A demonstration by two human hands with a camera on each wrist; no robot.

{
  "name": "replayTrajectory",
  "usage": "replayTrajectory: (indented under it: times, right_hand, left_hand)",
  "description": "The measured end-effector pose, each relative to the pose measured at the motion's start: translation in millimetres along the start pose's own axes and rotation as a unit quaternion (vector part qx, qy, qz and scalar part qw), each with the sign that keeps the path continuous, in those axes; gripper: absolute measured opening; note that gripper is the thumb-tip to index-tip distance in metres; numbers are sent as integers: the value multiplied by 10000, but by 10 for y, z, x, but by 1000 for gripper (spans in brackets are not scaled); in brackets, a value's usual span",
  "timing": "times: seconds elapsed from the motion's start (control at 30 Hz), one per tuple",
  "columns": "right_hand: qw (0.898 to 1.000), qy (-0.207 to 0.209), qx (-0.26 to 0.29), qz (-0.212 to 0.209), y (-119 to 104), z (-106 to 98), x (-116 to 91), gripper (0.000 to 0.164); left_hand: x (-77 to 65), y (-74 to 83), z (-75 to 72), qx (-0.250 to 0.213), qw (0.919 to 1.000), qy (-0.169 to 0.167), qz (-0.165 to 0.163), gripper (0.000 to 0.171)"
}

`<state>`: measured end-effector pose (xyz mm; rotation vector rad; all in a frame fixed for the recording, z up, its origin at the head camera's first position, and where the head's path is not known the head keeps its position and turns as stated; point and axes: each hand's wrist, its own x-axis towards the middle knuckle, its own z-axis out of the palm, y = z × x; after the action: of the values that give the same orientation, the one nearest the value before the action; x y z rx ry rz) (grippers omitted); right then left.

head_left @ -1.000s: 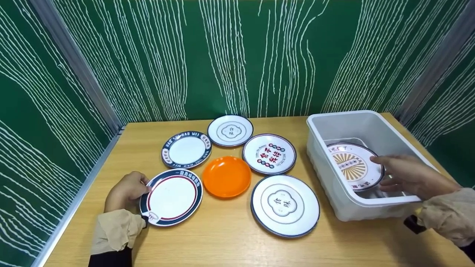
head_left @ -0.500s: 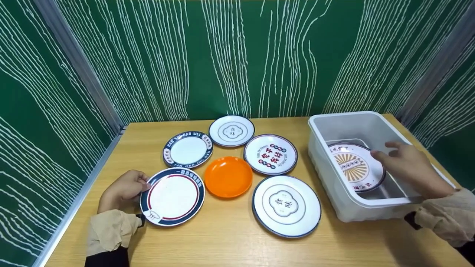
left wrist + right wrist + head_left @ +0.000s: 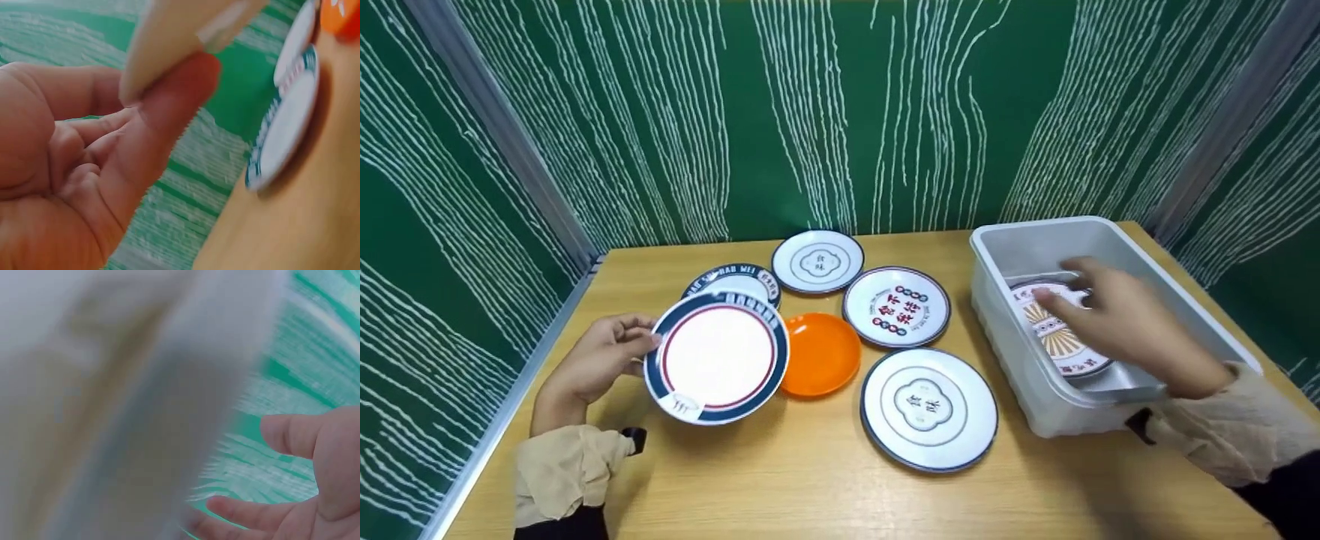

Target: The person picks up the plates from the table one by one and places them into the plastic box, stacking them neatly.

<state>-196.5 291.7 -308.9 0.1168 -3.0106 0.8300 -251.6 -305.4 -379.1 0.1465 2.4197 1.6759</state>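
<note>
I hold the red-ringed plate [image 3: 718,358] up off the table [image 3: 780,480] on the left, its face tilted toward me. My left hand [image 3: 604,356] pinches it by the left rim, thumb on one side and fingertips on the other. Seen from my head, it covers the near part of the lettered plate [image 3: 735,279] and the left edge of the orange plate [image 3: 823,356]. My right hand [image 3: 1121,322] is well apart, over the bin [image 3: 1080,420] on the right, thumb and fingers spread loosely (the right wrist view is mostly a pale blur, but that spread shows). Below it the sunburst plate [image 3: 1054,346] lies inside the bin; whether my fingers touch it, I cannot tell. Between my hands, the red-worded plate [image 3: 897,306] lies just beyond and right of the orange one, and the larger white plate [image 3: 930,411] lies nearer me. The smaller white plate [image 3: 817,261] sits farthest back, close to the green wall [image 3: 907,112] with its wavy pale lines.
</note>
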Motion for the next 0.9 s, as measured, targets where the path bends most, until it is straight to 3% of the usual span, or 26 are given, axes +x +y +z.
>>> replayTrajectory:
  times: [0.3,0.47,0.73,0.83,0.9]
  right_hand:
    - [9940,382,529,-872,-583,196,-84,70]
    - [9928,244,774,-882,-793,361,-134,70]
    - [9850,247,1377,-1014,-932,773,-126,67]
    - [9772,74,1954,-833,-993,905,-118,66]
    - [9633,-131,2609,-620,-1045,974,-104,66]
  left_hand:
    - [-14,402,453,-1309,9903,452,130,43]
    - [-49,586,705,-1655,9854,371,144,40]
    - [-155,785,1081,-2124,9764,350,204,39]
    - [-189,825,1194,-2275,9727,358,297,37]
    - [-207,844,1267,-2378,9702,352,318,37]
